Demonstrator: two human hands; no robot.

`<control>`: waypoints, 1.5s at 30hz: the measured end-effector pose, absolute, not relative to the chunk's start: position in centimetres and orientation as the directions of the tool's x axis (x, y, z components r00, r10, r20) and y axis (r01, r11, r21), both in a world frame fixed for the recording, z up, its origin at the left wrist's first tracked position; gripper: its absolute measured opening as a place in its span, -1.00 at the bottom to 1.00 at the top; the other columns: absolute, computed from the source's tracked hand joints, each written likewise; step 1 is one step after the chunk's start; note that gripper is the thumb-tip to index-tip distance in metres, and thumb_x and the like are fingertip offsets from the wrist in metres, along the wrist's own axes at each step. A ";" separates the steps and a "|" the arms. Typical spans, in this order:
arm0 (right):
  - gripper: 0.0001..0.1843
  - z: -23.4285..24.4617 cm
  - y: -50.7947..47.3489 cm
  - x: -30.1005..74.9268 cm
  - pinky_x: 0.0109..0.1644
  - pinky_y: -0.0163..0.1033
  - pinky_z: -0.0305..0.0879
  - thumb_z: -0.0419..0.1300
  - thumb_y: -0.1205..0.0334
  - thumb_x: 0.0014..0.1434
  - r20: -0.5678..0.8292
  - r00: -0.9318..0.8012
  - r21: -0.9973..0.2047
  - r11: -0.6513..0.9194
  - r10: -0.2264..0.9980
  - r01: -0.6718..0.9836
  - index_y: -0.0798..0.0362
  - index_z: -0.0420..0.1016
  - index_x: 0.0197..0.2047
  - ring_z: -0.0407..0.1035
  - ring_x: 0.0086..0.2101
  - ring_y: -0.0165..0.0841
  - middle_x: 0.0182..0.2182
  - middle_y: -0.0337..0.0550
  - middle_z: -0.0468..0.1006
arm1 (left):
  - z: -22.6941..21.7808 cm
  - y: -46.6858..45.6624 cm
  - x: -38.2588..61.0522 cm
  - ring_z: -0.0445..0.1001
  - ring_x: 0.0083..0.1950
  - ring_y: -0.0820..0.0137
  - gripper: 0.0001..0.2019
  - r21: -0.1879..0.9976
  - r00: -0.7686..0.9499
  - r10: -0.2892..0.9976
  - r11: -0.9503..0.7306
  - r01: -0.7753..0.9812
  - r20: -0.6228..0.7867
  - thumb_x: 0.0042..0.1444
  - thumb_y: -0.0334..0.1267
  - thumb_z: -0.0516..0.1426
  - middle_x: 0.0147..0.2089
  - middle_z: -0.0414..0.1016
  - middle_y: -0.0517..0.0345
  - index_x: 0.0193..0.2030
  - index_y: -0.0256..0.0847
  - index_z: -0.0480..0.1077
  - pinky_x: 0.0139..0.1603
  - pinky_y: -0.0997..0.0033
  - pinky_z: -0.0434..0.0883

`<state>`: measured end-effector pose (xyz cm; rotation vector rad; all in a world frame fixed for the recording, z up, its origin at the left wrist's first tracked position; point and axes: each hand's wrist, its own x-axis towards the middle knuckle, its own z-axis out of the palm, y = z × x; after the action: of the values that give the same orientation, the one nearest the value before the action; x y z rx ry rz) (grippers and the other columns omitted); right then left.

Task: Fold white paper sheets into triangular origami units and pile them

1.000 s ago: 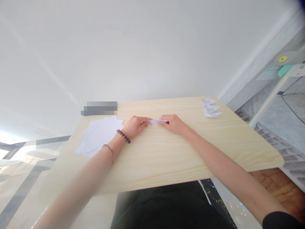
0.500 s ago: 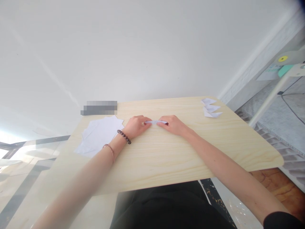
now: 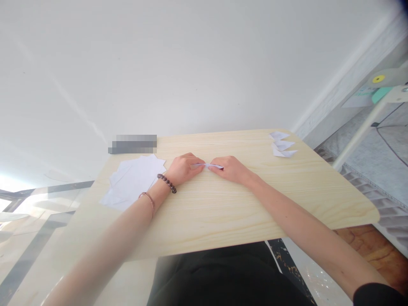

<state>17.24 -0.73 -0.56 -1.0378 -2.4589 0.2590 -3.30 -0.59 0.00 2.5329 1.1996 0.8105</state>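
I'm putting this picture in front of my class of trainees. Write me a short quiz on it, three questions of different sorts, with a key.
1. Multiple choice: what do the left hand and right hand hold between them?
A) A pen
B) A paper
C) A cup

2. True or false: the sheets lie on the left side of the table.

3. Fill the gap: the folded pieces lie near the table's far ____ corner.

Key: 1. B; 2. True; 3. right.
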 end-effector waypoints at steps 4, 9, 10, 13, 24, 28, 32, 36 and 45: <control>-0.66 -0.5 -0.7 17.1 -0.38 -0.35 0.02 -0.12 0.10 0.20 0.343 -0.632 -0.307 0.718 0.695 0.624 0.06 0.33 -0.46 0.19 -0.50 -0.46 -0.53 -0.23 0.36 | -0.2 -0.5 -3.2 0.41 -0.26 0.39 -0.76 0.428 0.503 0.762 -0.647 0.632 0.409 0.08 -0.18 0.01 -0.35 0.47 0.10 -0.29 -0.17 0.48 -0.26 0.45 0.33; -0.72 -0.5 -0.7 17.3 -0.37 -0.34 0.03 -0.07 0.11 0.18 0.342 -0.607 -0.278 0.695 0.717 0.664 0.06 0.34 -0.43 0.21 -0.47 -0.45 -0.50 -0.22 0.38 | -0.1 -0.4 -3.5 0.40 -0.28 0.42 -0.75 0.449 0.473 0.809 -0.587 0.674 0.349 0.06 -0.09 0.03 -0.24 0.46 0.16 -0.22 -0.10 0.43 -0.24 0.45 0.32; -0.73 -0.6 -0.6 17.4 -0.36 -0.34 0.04 -0.06 0.12 0.17 0.342 -0.601 -0.282 0.690 0.722 0.667 0.06 0.35 -0.42 0.23 -0.46 -0.44 -0.48 -0.21 0.39 | 0.0 -0.4 -3.6 0.40 -0.30 0.43 -0.75 0.455 0.470 0.814 -0.580 0.676 0.341 0.06 -0.09 0.04 -0.23 0.45 0.18 -0.19 -0.10 0.41 -0.23 0.45 0.32; -0.75 -0.6 -0.5 17.5 -0.32 -0.34 0.09 -0.04 0.13 0.16 0.351 -0.583 -0.309 0.679 0.732 0.666 0.07 0.37 -0.36 0.26 -0.40 -0.42 -0.38 -0.17 0.41 | 0.2 -0.5 -3.7 0.38 -0.36 0.46 -0.77 0.454 0.475 0.820 -0.572 0.683 0.319 0.06 -0.11 0.03 -0.25 0.45 0.21 -0.20 -0.11 0.37 -0.26 0.46 0.31; -0.87 -0.2 -0.6 17.8 -0.32 -0.37 0.18 0.02 0.26 0.10 0.422 -0.543 -0.438 0.687 0.726 0.580 0.04 0.35 -0.27 0.31 -0.40 -0.48 -0.25 -0.18 0.40 | 0.1 -0.5 -3.6 0.38 -0.37 0.48 -0.84 0.381 0.481 0.801 -0.594 0.708 0.356 0.06 -0.21 0.02 -0.29 0.45 0.20 -0.27 -0.15 0.38 -0.27 0.50 0.28; -0.88 -0.1 -0.6 17.8 -0.31 -0.37 0.18 0.02 0.32 0.08 0.435 -0.559 -0.394 0.707 0.706 0.587 0.05 0.37 -0.33 0.31 -0.39 -0.47 -0.26 -0.18 0.42 | 0.4 -0.8 -3.4 0.37 -0.38 0.48 -0.82 0.362 0.507 0.777 -0.625 0.692 0.374 0.06 -0.17 0.03 -0.29 0.45 0.20 -0.30 -0.16 0.40 -0.31 0.51 0.28; -0.82 -0.1 -0.6 17.5 -0.31 -0.36 0.15 -0.01 0.25 0.12 0.436 -0.518 -0.347 0.669 0.736 0.657 0.07 0.39 -0.39 0.31 -0.41 -0.47 -0.33 -0.19 0.46 | 0.5 -0.8 -3.3 0.35 -0.41 0.47 -0.74 0.340 0.467 0.804 -0.584 0.738 0.368 0.13 -0.15 -0.06 -0.34 0.45 0.17 -0.36 -0.18 0.40 -0.35 0.49 0.26; -0.76 -0.2 -0.7 17.1 -0.34 -0.36 0.13 -0.01 0.20 0.13 0.442 -0.445 -0.327 0.602 0.779 0.728 0.06 0.40 -0.45 0.31 -0.43 -0.47 -0.41 -0.23 0.47 | 0.4 -0.7 -3.3 0.35 -0.43 0.47 -0.77 0.351 0.398 0.843 -0.518 0.780 0.361 0.12 -0.14 -0.05 -0.37 0.45 0.20 -0.32 -0.17 0.38 -0.38 0.49 0.25; -0.81 -0.1 -1.0 16.7 -0.31 -0.34 0.16 0.07 0.32 0.01 0.409 -0.431 -0.337 0.573 0.804 0.747 -0.01 0.44 -0.29 0.32 -0.41 -0.45 -0.30 -0.26 0.47 | 0.2 -0.7 -3.2 0.36 -0.32 0.40 -0.77 0.312 0.434 0.824 -0.547 0.777 0.363 0.08 -0.13 -0.02 -0.38 0.42 0.15 -0.38 -0.19 0.38 -0.27 0.43 0.29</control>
<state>16.75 -0.97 -0.09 -1.2373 -2.2746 0.1414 -3.15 -0.73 0.15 2.5768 1.4433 0.7373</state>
